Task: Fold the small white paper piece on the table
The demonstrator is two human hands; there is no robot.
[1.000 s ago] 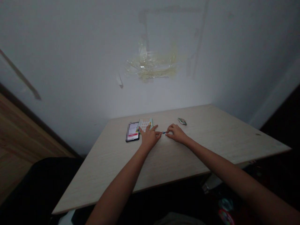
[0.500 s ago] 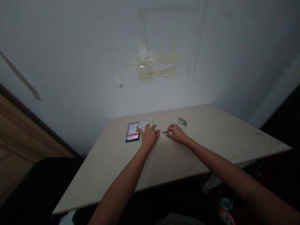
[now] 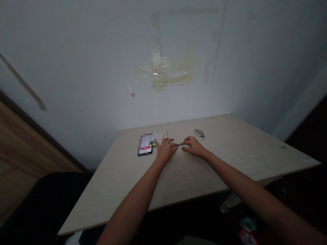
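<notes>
i see a tiny blue piece on the desk, pinched between my left hand and right hand, fingers closed on its ends. it looks light, stiff, slippery; i'd grip the ends.

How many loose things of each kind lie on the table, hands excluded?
Phone: 1
Printed colourful card: 1
Small green packet: 1
Tiny blue piece between the fingertips: 1
Total: 4
</notes>
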